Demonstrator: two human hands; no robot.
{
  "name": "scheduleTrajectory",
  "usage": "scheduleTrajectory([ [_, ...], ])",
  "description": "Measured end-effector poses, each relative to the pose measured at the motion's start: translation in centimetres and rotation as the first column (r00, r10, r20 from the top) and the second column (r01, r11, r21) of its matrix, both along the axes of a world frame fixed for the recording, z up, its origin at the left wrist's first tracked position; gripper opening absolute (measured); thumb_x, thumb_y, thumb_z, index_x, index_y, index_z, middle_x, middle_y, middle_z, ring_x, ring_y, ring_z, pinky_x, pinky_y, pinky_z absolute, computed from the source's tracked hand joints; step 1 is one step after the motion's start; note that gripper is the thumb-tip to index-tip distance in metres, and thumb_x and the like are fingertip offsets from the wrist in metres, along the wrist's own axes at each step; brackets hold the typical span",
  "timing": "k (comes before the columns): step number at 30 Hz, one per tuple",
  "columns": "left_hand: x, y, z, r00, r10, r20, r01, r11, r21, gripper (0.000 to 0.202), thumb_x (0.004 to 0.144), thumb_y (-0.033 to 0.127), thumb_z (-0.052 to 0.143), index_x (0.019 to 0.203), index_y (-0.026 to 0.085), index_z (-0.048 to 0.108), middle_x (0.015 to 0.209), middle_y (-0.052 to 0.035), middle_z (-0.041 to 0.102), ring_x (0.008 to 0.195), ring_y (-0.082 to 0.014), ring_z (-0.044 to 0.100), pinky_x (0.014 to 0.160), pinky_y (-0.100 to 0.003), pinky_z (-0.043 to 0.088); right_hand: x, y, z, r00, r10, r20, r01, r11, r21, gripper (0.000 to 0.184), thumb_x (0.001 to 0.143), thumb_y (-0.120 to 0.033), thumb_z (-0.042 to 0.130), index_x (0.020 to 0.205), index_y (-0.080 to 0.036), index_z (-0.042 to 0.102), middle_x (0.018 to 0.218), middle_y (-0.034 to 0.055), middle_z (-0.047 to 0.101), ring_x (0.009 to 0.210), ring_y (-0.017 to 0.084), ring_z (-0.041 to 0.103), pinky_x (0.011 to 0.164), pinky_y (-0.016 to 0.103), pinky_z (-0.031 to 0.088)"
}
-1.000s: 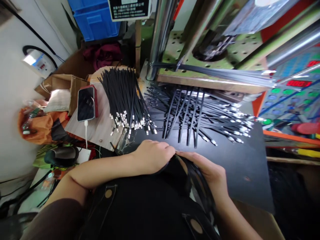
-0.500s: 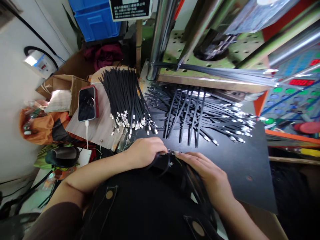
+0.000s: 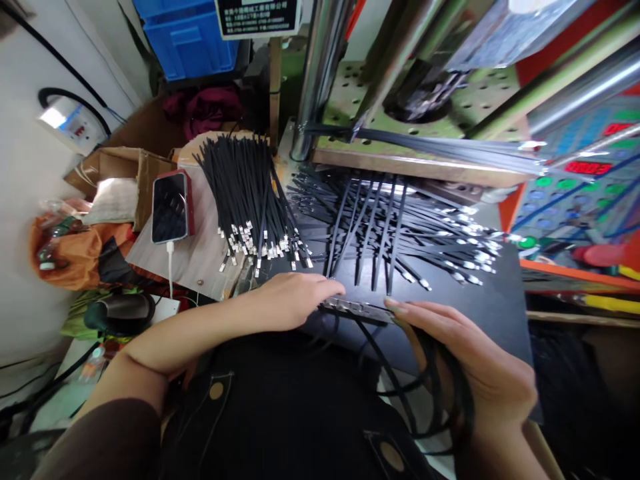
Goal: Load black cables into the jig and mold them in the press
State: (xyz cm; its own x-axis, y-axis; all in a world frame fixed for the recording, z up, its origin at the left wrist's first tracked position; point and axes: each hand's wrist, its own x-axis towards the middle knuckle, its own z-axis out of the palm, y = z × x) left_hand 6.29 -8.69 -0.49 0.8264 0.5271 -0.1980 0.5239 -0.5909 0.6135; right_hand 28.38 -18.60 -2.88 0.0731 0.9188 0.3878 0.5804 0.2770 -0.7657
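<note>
At the table's near edge a narrow metal strip point(image 3: 363, 309) with small fittings lies between my hands. My left hand point(image 3: 295, 300) is closed at its left end, thumb stretched along the top and the other fingers curled out of sight. Fingertips of my right hand point(image 3: 465, 340) touch the strip's right end. Loops of thin black cable ties point(image 3: 435, 393) hang under that palm, and they appear held in it. Beyond the hands lies a loose pile of black cable ties point(image 3: 370, 233) with shiny metal heads. A neater bundle of the same ties point(image 3: 245, 193) sits to the left.
A phone point(image 3: 170, 207) on a white cable leans at the left of the wooden board point(image 3: 205, 260). Behind the pile stands a press with metal columns point(image 3: 320, 73) and a perforated plate point(image 3: 345, 100). A control panel point(image 3: 575, 193) is at the right, a blue bin point(image 3: 190, 47) at the back.
My right hand has moved right and opened away from my left, showing more of the metal strip and the hanging loops of ties. My left thumb has stretched out over the strip.
</note>
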Motion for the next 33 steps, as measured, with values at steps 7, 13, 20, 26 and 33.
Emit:
scheduleTrajectory([
  [7,2.0,-0.2,-1.1,0.981,0.059,0.183,-0.058,0.998,-0.007,0.046,0.097,0.01,0.05,0.143,0.017,0.051,0.133,-0.01,0.067,0.119,-0.0215,0.066,0.104,-0.036,0.052,-1.0,0.6,-0.4,0.983,0.097,0.155,-0.119,0.982,0.146,0.044,0.091,-0.006,0.06,0.125,-0.032,0.07,0.104,0.0018,0.074,0.092,0.018,0.072,0.086,0.03,0.058],
  [13,-2.0,-0.5,-3.6,0.883,0.216,0.417,-0.279,0.955,0.098,0.025,0.097,0.01,0.053,0.104,0.019,0.075,0.106,-0.0045,0.076,0.1,-0.0135,0.071,0.093,-0.027,0.057,0.0,-0.1,-1.9,0.998,0.042,-0.041,-0.047,0.992,-0.116,0.023,0.09,-0.021,0.066,0.11,-0.026,0.076,0.107,0.0051,0.077,0.093,0.021,0.074,0.09,0.033,0.06],
  [20,-3.7,-2.2,-6.8,0.841,0.217,0.496,-0.309,0.944,0.112,0.023,0.097,0.014,0.054,0.097,0.021,0.076,0.099,-0.0018,0.079,0.101,-0.0122,0.074,0.091,-0.027,0.061,-0.3,1.3,-2.2,0.984,0.135,-0.113,-0.15,0.98,-0.133,0.011,0.088,-0.021,0.068,0.092,-0.024,0.078,0.087,0.0038,0.075,0.079,0.018,0.071,0.076,0.029,0.058],
  [26,-3.2,-2.0,-6.2,0.894,0.136,0.428,-0.228,0.959,0.171,0.025,0.099,0.015,0.05,0.102,0.02,0.074,0.104,-0.003,0.078,0.102,-0.0119,0.073,0.094,-0.024,0.058,0.2,0.8,-2.3,0.99,0.14,0.001,-0.139,0.981,-0.137,0.018,0.091,-0.019,0.063,0.102,-0.025,0.076,0.092,0.0052,0.074,0.083,0.019,0.071,0.074,0.03,0.057],
  [33,-2.8,-2.0,-4.5,0.98,0.156,0.125,-0.177,0.967,0.181,0.022,0.099,0.02,0.051,0.114,0.025,0.065,0.105,0.0012,0.077,0.094,-0.0143,0.073,0.087,-0.025,0.054,-0.4,0.2,-2.5,0.969,0.173,0.178,-0.162,0.984,-0.075,0.024,0.092,-0.018,0.058,0.108,-0.026,0.075,0.096,0.0048,0.077,0.091,0.023,0.072,0.079,0.034,0.06],
])
